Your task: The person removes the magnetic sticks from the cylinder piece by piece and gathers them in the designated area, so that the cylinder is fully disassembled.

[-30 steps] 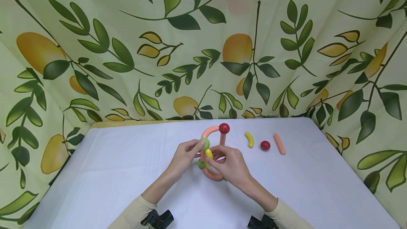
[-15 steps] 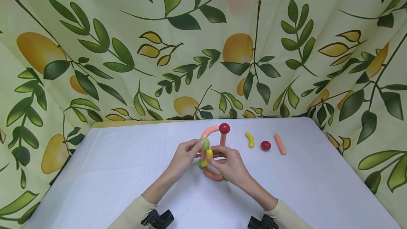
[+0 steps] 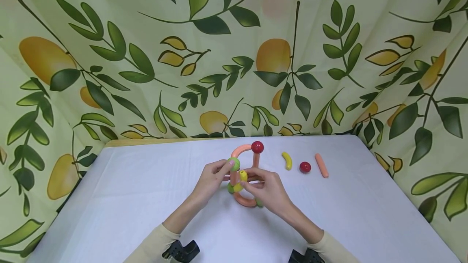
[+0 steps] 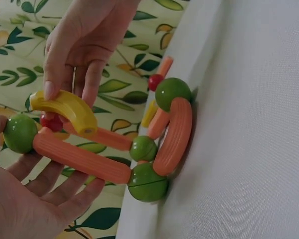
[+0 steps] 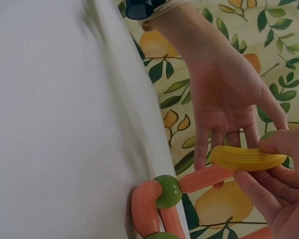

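Observation:
A toy frame of salmon-coloured sticks and green balls stands on the table, with a red ball [image 3: 257,147] at its top. My left hand [image 3: 210,180] pinches the upper green ball [image 4: 20,133], and its other fingers lie behind a straight salmon stick [image 4: 82,159]. Between the thumb and fingers of my right hand [image 3: 270,188] is a yellow curved stick [image 5: 246,159]. In the left wrist view it sits close beside the upper green ball, with a small gap between them. A hole shows in its lower end. The curved salmon stick [image 4: 175,137] rests low against the tabletop.
Right of the frame lie a loose yellow curved stick [image 3: 287,160], a red ball [image 3: 305,167] and a straight salmon stick [image 3: 321,165]. A white cloth [image 3: 146,198] covers the table. Behind it hangs a leaf-patterned curtain [image 3: 234,72].
My right hand has shifted slightly right, and the yellow curved stick has tilted and moved away from the upper green ball. The frame has leaned slightly left with my left hand.

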`<action>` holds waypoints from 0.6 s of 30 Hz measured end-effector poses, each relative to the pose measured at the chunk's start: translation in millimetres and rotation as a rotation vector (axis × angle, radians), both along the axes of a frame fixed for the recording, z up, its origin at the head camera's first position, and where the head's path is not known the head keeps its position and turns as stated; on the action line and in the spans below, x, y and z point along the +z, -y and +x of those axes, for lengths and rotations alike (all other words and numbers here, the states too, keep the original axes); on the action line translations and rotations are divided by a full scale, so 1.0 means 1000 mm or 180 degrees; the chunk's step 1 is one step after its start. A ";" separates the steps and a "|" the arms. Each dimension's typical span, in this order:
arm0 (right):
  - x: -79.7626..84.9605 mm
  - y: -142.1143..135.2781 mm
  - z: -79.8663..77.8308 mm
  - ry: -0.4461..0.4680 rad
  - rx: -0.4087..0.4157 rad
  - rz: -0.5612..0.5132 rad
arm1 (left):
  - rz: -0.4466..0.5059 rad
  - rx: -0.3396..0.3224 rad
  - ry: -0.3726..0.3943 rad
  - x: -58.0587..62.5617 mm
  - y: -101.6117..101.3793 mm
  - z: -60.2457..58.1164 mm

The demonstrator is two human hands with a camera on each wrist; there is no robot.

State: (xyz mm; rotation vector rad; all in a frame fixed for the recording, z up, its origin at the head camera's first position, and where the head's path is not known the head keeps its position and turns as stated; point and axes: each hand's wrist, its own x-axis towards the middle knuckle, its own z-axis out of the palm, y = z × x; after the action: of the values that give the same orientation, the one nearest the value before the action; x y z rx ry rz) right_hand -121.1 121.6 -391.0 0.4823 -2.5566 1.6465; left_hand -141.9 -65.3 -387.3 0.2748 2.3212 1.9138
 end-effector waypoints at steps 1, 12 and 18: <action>0.001 -0.001 0.000 -0.0004 -0.0005 0.0007 | -0.0004 -0.0006 -0.0002 0.000 0.000 0.000; 0.008 -0.021 -0.002 -0.0055 -0.0112 -0.0021 | -0.0012 -0.0023 0.0003 0.000 -0.001 -0.002; 0.013 -0.037 -0.004 0.0063 -0.0264 0.0036 | -0.0026 0.0039 0.0052 0.002 -0.002 -0.002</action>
State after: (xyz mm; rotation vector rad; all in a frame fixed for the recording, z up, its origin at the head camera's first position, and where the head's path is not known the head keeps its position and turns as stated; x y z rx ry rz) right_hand -125.0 158.1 -378.1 0.3573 -2.5638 1.6184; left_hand -143.5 -63.5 -385.1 0.2440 2.3253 1.9043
